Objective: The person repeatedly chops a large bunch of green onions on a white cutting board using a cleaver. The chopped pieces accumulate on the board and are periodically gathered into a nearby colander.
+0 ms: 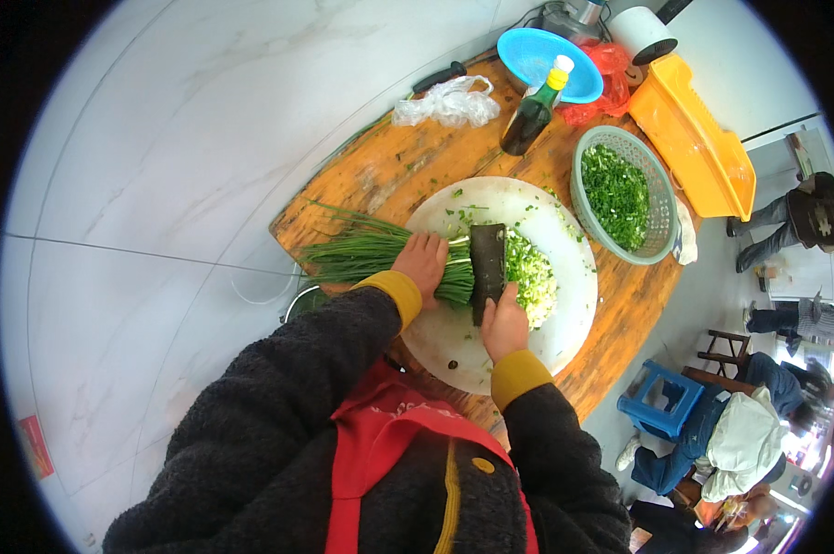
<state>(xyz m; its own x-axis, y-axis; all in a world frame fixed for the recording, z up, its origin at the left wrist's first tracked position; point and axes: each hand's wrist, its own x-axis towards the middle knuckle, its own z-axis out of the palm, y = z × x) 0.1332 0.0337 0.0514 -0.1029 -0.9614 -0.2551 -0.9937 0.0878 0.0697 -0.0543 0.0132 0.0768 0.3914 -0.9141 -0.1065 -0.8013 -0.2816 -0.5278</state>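
Observation:
On a round white cutting board (424, 353), my left hand (421, 269) presses down on a thick bunch of long green chives or scallions (351, 251), whose leaves stretch left past the board's rim. My right hand (505, 322) grips a dark-bladed cleaver (489, 266), which stands across the cut ends of the bunch. Just right of the blade lies a heap of chopped white and light green pieces (533, 284). Small green bits are scattered over the upper part of the board. The cleaver's handle is mostly hidden in my right hand.
The wooden table (621, 311) also holds a green plastic colander (661, 239) of chopped greens, a green glass bottle (531, 118), a clear plastic bag (448, 102), a blue basin (538, 52), a red bag (607, 83) and a yellow bin (694, 138). A blue stool (655, 401) and several people are at right.

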